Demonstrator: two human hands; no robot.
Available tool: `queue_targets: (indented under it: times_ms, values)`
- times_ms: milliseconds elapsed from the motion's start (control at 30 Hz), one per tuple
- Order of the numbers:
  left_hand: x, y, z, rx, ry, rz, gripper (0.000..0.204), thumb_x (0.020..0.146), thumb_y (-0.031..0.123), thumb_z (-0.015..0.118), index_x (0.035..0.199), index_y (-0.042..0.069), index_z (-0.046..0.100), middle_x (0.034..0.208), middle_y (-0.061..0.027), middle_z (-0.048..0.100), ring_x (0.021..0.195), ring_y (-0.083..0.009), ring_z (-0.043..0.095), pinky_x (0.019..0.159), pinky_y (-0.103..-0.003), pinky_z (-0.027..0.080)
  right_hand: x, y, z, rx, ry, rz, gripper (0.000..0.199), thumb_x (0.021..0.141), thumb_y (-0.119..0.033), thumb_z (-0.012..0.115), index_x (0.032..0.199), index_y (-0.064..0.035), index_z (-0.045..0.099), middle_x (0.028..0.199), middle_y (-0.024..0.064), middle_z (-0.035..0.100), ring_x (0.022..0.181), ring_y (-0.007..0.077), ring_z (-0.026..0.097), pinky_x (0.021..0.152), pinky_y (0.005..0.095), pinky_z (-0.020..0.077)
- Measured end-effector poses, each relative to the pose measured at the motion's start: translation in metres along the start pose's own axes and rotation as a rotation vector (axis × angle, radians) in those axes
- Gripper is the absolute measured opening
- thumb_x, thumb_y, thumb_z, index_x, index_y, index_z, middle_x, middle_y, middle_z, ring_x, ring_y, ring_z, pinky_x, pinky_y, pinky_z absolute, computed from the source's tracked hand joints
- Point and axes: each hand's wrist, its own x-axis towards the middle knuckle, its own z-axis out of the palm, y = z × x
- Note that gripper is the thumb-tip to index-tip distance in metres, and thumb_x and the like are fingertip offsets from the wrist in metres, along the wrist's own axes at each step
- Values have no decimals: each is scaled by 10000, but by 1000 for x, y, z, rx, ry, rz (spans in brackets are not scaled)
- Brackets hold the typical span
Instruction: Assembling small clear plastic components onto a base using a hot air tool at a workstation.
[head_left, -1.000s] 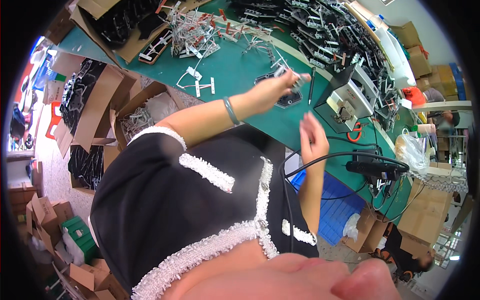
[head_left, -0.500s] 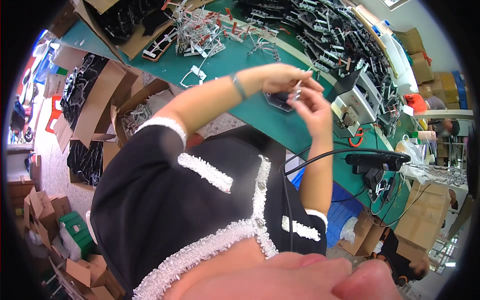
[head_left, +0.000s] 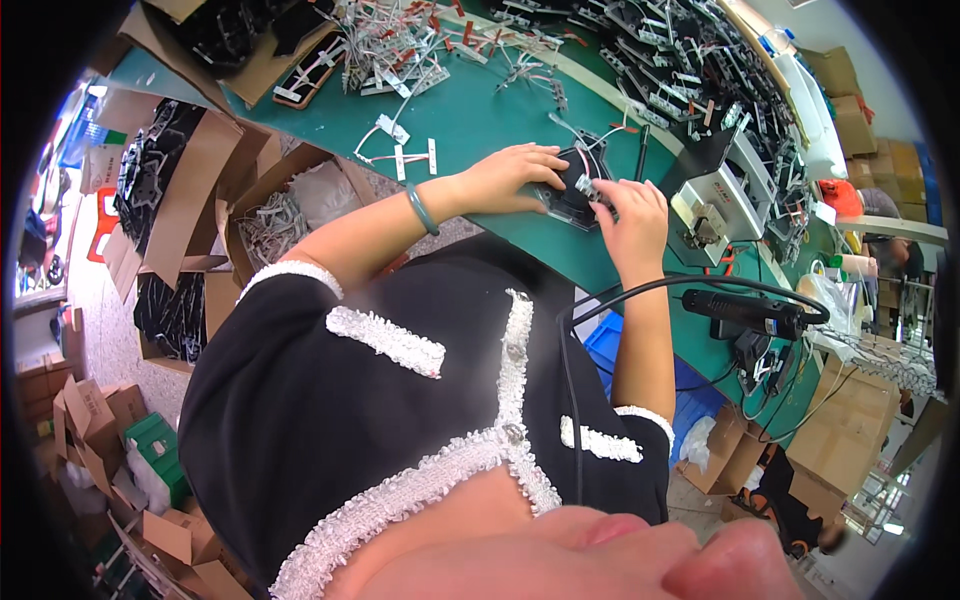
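Note:
A black square fan frame (head_left: 578, 192) lies on the green table (head_left: 470, 130) near its front edge. My left hand (head_left: 515, 178) rests on the frame's left side, fingers spread over it and holding it down. My right hand (head_left: 628, 212) is at the frame's right side, its fingers pinching a small pale connector (head_left: 588, 186) on top of the frame. A green bangle (head_left: 421, 210) sits on my left wrist.
Bundles of wired parts (head_left: 400, 45) and rows of black fans (head_left: 680, 60) cover the table's far side. A grey fixture (head_left: 708, 208) stands right of my hands. A black power screwdriver (head_left: 750, 312) hangs on a cable. Cardboard boxes (head_left: 270, 205) of parts line the floor at left.
Both hands have come down together onto the fan frame on the table. The right hand rose from the table's edge to join the left, which drew back toward me.

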Motion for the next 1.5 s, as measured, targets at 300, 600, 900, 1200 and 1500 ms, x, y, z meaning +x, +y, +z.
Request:
queue_targets:
  times_ms: [300,600,900,1200,1500]
  values:
    - [20,13,13,-33,-136,67,392,747,171,768,1111,143,626,1358,-54,535,1381,-281,369,1154,-575,174,-34,-16,-22,-115,-252,-46,239,682,-153,762,917,-152,726,855,-17,666,993,213,571,1067,488,326]
    - [21,17,18,6,-124,46,380,730,184,779,1081,160,634,1347,-8,555,1381,-249,376,1158,-571,170,-51,-5,-17,72,-166,50,238,728,-181,761,964,-185,736,898,-26,686,1032,213,568,1071,466,316]
    - [22,19,18,19,-148,18,374,727,193,782,1068,162,633,1308,7,578,1374,-230,387,1158,-556,177,-50,-13,-17,30,-182,34,188,740,-178,750,927,-193,740,890,-39,689,1003,210,573,1070,481,314]
    - [22,17,18,37,-136,34,372,730,205,780,1068,162,631,1292,18,585,1370,-226,392,1153,-552,191,-49,-21,-14,-72,-148,49,183,729,-170,752,910,-190,740,865,-47,683,967,191,573,1067,484,319]
    - [22,13,19,47,-135,52,309,774,290,748,1045,175,656,1321,7,575,1384,-210,372,1147,-556,193,-43,-17,-15,-87,-264,39,181,724,-168,755,903,-177,734,843,-38,653,951,183,565,1051,473,336]
